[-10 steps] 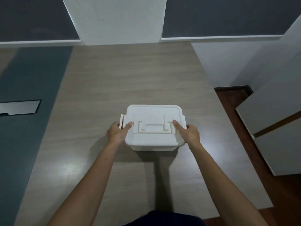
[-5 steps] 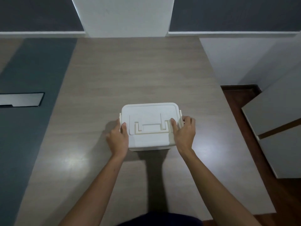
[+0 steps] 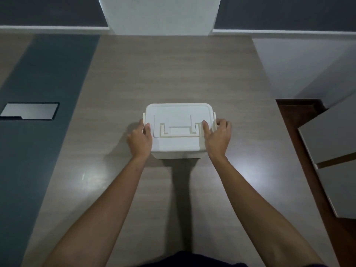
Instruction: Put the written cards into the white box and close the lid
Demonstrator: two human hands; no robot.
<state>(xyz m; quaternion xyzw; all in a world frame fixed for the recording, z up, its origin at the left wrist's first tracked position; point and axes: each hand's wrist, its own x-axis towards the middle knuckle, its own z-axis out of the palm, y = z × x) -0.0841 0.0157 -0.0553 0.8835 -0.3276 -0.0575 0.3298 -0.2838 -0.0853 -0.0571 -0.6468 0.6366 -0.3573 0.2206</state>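
The white box [image 3: 178,114] stands in the middle of the wooden table [image 3: 173,70] with its lid down and the flat handle folded into the lid. My left hand [image 3: 139,139] presses against the box's left side, thumb on the lid's edge, fingers at the left side latch. My right hand [image 3: 218,136] holds the right side the same way, thumb on the lid and fingers curled around the right latch. No cards are visible; the inside of the box is hidden by the lid.
A dark blue-grey strip [image 3: 38,112] runs along the table's left part, with a grey rectangular cover plate [image 3: 28,111] set into it. White cabinet fronts [image 3: 331,155] stand to the right over a dark wooden floor. A white pillar [image 3: 159,14] rises behind the table.
Both hands have shifted from the box's front corners to its two sides, at the latches. The box has stayed on the table with the lid down.
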